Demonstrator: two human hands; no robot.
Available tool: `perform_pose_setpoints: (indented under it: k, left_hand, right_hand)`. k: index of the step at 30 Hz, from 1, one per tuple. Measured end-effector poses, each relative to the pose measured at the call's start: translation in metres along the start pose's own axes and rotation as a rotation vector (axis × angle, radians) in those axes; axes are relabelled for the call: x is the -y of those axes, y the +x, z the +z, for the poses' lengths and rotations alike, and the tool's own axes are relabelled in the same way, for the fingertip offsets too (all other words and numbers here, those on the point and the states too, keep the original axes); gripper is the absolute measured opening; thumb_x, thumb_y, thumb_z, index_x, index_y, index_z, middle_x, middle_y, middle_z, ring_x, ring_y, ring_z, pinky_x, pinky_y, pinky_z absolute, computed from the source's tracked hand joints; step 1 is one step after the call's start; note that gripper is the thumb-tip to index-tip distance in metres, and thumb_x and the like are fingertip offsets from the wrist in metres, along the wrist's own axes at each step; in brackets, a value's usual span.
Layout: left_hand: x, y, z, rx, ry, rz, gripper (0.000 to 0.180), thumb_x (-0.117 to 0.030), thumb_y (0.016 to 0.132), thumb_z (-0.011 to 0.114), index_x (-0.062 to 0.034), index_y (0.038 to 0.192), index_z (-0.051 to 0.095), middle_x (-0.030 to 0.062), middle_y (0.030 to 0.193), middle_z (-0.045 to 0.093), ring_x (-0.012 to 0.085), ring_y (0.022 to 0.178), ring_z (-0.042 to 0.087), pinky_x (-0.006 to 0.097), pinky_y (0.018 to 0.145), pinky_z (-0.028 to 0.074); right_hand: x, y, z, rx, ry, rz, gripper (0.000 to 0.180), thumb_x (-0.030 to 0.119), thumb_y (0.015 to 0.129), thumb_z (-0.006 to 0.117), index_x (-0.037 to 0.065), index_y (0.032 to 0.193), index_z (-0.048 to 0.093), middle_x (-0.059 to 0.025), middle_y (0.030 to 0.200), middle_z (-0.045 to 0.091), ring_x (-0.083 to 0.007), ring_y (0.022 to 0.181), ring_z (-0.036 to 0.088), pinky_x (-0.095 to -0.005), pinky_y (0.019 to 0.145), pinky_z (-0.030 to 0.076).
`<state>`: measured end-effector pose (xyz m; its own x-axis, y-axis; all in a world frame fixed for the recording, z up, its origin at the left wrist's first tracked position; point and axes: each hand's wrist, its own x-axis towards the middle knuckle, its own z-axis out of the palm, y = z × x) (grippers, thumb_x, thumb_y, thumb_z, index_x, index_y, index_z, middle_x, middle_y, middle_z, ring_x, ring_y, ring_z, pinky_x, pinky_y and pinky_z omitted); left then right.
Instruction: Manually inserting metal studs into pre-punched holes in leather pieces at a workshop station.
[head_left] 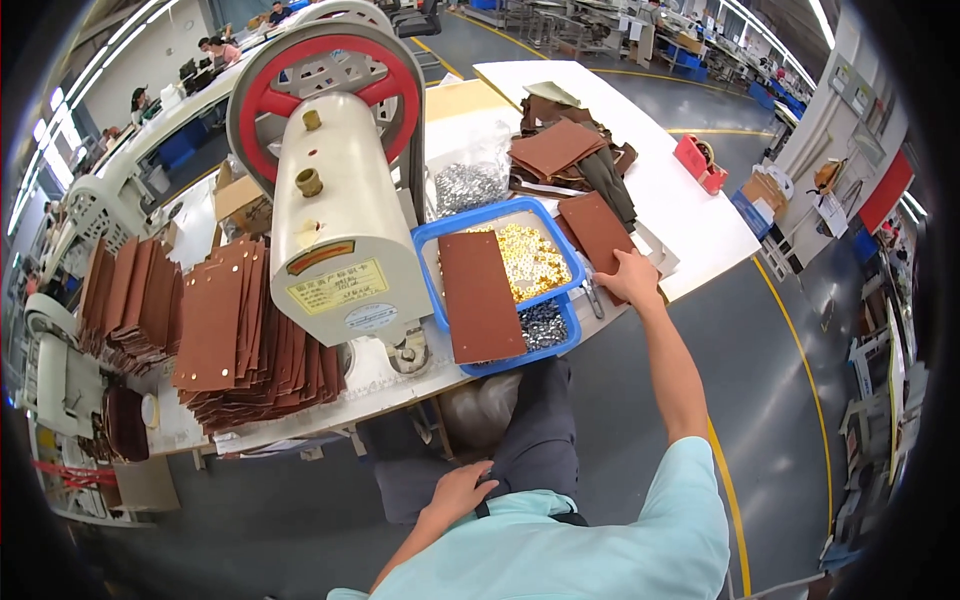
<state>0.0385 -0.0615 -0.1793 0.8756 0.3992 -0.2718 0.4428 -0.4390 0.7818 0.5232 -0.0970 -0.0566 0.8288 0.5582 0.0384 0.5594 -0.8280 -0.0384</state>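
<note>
My right hand (pixel 632 278) is closed on the near end of a brown leather panel (pixel 598 228), with its fingers at the panel's edge. The panel lies at the right of the bench, beside a blue tray (pixel 572 255) of small gold metal fittings (pixel 533 262). Another brown leather panel (pixel 482 300) rests across that tray and over a lower blue tray (pixel 566 338) of dark metal fittings (pixel 543 325). At my waist rests my left hand (pixel 460 492), its fingers loosely laid on my lap and nothing visible in them.
A white press machine (pixel 345 215) with a red-rimmed wheel (pixel 262 95) stands left of the trays. Stacks of brown panels (pixel 215 325) lie beyond it. A bag of silver fittings (pixel 468 185), dark leather pieces (pixel 615 185), pliers (pixel 594 298) and a red tape dispenser (pixel 700 165) are on the bench.
</note>
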Motion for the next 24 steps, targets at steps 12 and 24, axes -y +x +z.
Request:
perform_pose_setpoints:
  k: [12,24]
  left_hand:
    - [-0.016,0.029,-0.063,-0.278,-0.621,-0.144,0.031,-0.015,0.095,0.073,-0.0030,0.124,0.070,0.0072,0.101,0.077,0.0132,0.089,0.070,0.028,0.082,0.057]
    - [-0.102,0.056,-0.103,-0.041,-1.386,0.341,0.074,-0.017,0.096,0.070,-0.0084,0.158,0.031,0.0098,0.143,0.057,0.0200,0.123,0.061,0.034,0.106,0.048]
  right_hand:
    - [-0.009,0.010,0.016,-0.374,0.242,0.086,0.044,0.036,0.108,0.039,0.004,0.109,0.070,-0.0233,0.089,0.072,-0.0460,0.084,0.068,-0.0549,0.075,0.053]
    - [0.110,-0.241,-0.056,-0.564,0.569,-0.982,0.017,0.010,0.079,0.073,0.001,0.093,0.075,-0.0149,0.108,0.074,-0.0285,0.095,0.073,-0.0437,0.091,0.057]
